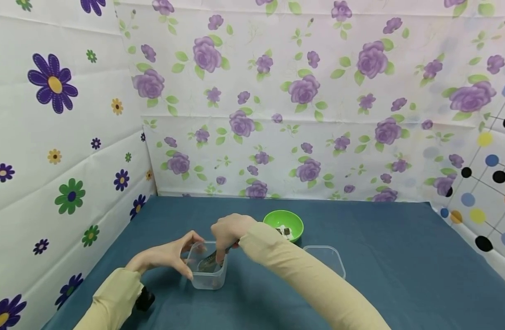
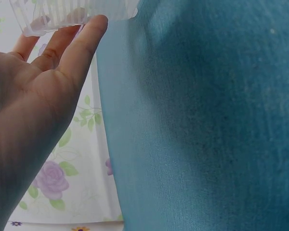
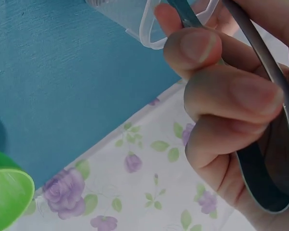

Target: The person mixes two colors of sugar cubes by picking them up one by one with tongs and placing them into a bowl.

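A clear plastic container (image 1: 208, 280) stands on the blue cloth. My left hand (image 1: 169, 253) grips it from the left, with the thumb at the near side and the fingers around the far side. In the left wrist view, those fingertips touch the ribbed wall of the container (image 2: 94, 10). My right hand (image 1: 231, 231) holds metal tongs (image 1: 208, 263), their tips down inside the container. The right wrist view shows the fingers curled round the tongs (image 3: 258, 43), with the U-shaped bend by the palm. What lies between the tips is hidden.
Behind my right forearm stands a green bowl (image 1: 295, 222) holding several white and brown pieces. A clear plastic lid (image 1: 324, 256) lies right of that forearm, partly covered by it. Flowered sheets (image 1: 269, 101) rise behind the table and at its left side.
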`<state>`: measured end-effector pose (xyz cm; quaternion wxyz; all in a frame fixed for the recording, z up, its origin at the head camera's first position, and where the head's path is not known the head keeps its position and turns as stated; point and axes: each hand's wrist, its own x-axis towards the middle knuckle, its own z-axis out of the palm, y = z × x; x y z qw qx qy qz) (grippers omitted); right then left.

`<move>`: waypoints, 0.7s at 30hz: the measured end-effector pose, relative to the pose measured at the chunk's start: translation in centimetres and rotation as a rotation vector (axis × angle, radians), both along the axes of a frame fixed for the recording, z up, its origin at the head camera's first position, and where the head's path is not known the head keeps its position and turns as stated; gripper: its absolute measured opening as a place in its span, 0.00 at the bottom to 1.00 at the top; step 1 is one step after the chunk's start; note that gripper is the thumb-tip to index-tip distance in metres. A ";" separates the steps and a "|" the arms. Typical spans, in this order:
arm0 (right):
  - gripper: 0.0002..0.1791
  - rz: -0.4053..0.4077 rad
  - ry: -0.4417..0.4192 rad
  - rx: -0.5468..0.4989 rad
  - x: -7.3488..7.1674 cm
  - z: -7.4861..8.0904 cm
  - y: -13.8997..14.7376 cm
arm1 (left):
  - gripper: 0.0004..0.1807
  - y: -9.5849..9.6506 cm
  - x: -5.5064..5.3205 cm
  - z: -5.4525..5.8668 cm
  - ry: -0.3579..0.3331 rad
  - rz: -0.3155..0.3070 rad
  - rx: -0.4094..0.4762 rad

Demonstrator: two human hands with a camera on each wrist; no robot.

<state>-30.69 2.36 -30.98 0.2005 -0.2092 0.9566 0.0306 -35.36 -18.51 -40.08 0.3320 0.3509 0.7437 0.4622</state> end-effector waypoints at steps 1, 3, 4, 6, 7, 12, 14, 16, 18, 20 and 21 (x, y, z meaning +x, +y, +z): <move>0.15 0.002 0.000 0.000 0.0 0.0 0.0 | 0.39 0.0 0.0 0.0 -0.001 0.002 0.000; 0.15 0.004 -0.004 -0.006 0.1 0.0 -0.1 | 0.39 0.0 0.0 0.1 -0.001 0.003 0.000; 0.15 0.004 -0.006 -0.007 0.2 -0.1 -0.1 | 0.39 0.0 0.1 0.1 -0.001 0.003 0.000; 0.15 0.001 -0.011 -0.010 0.3 -0.1 -0.2 | 0.39 0.0 0.1 0.1 -0.006 0.001 0.002; 0.15 -0.003 -0.014 -0.010 0.3 -0.2 -0.2 | 0.39 0.1 0.1 0.1 -0.007 0.000 0.003; 0.11 0.001 -0.019 -0.001 0.5 -0.3 -0.2 | 0.39 0.1 0.1 0.1 -0.007 0.000 0.005; 0.10 0.012 -0.019 -0.004 0.5 -0.3 -0.1 | 0.39 0.1 0.1 0.1 -0.006 -0.002 0.005; 0.10 0.019 -0.025 -0.011 0.4 -0.3 0.0 | 0.39 0.1 0.0 0.1 0.000 -0.006 0.003; 0.10 0.026 -0.026 -0.020 0.4 -0.3 0.2 | 0.39 0.1 0.0 0.1 0.001 -0.008 0.001; 0.11 0.037 -0.026 -0.033 0.4 -0.1 0.4 | 0.39 0.1 0.0 0.1 0.002 -0.010 0.001; 0.12 0.043 -0.026 -0.045 0.3 0.0 0.6 | 0.39 0.1 0.0 0.1 0.001 -0.011 0.002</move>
